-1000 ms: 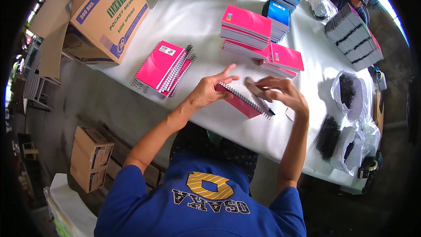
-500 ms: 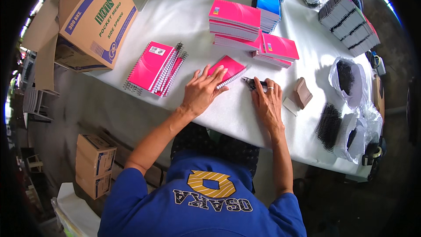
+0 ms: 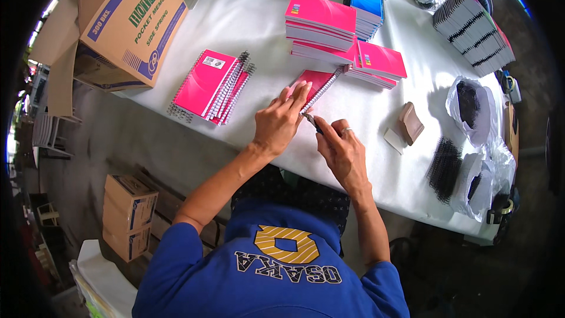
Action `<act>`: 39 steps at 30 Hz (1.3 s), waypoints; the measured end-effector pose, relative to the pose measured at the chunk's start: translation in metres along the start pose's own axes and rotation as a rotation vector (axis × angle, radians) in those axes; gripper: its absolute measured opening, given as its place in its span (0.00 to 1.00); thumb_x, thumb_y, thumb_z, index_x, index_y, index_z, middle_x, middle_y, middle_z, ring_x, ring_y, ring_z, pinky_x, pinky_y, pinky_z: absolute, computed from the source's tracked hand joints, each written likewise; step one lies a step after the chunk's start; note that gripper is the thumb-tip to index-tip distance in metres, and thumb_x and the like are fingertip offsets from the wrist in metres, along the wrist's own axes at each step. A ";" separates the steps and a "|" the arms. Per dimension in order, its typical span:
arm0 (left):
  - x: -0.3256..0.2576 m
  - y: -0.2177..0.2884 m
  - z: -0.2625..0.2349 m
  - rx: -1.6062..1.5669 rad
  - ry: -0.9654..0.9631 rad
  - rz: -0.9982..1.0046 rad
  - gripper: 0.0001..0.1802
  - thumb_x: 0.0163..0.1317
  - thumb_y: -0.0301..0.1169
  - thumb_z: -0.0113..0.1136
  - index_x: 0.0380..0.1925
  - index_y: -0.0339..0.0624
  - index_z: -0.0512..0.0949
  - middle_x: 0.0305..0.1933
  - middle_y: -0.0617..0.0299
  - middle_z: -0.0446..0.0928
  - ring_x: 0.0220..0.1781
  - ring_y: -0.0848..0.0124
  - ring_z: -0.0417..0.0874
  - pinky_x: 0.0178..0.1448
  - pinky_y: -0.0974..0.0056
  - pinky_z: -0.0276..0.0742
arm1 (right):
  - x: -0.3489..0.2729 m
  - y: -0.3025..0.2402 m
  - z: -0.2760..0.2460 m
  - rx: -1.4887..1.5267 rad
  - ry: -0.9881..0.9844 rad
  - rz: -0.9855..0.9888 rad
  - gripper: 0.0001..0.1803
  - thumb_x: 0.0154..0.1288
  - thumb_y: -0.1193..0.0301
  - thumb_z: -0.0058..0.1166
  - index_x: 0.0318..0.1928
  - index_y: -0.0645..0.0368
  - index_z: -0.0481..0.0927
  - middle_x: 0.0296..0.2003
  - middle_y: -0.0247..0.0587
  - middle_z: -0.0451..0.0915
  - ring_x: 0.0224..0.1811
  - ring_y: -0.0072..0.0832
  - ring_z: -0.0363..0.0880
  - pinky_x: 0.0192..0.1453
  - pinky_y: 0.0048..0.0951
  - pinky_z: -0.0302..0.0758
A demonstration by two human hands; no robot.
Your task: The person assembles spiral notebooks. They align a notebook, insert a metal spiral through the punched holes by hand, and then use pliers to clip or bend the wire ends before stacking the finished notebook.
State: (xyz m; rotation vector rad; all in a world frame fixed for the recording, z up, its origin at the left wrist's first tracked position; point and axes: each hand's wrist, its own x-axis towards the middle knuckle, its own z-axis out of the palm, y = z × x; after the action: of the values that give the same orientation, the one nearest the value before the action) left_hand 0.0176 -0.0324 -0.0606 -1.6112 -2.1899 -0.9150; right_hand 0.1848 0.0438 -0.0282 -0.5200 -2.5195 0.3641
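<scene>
A small pink spiral notebook lies at an angle in front of me, its wire coil along the right edge. My left hand is closed on its near end, fingers bent over the cover; the part under the hand is hidden. My right hand grips small dark-handled pliers, their tip against the near end of the coil, just beside my left fingers. To the left sits a pile of pink spiral notebooks, some with coils sticking out past their edges.
Stacks of pink pads and blue notebooks stand behind. A large open carton is at far left. On the right are a brown block, loose black coils, a bag of coils and a tall notebook stack.
The pliers in my right hand have moved left and nearer, from the coil's far end to its near end. The notebook has turned and shifted slightly, with my left hand on it.
</scene>
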 end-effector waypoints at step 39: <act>0.038 0.018 -0.075 -0.265 0.088 0.040 0.44 0.53 0.36 0.71 0.70 0.48 0.64 0.76 0.57 0.59 0.79 0.46 0.50 0.76 0.42 0.49 | 0.059 0.152 -0.060 1.066 0.273 0.570 0.08 0.55 0.82 0.64 0.26 0.59 0.78 0.25 0.32 0.79 0.27 0.19 0.73 0.35 0.22 0.68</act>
State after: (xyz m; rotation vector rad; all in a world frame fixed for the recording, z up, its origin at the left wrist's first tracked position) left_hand 0.0101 -0.0477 0.0231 -1.6840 -2.0391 -1.2835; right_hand 0.2156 0.2134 -0.0062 -0.7339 -1.5372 1.5781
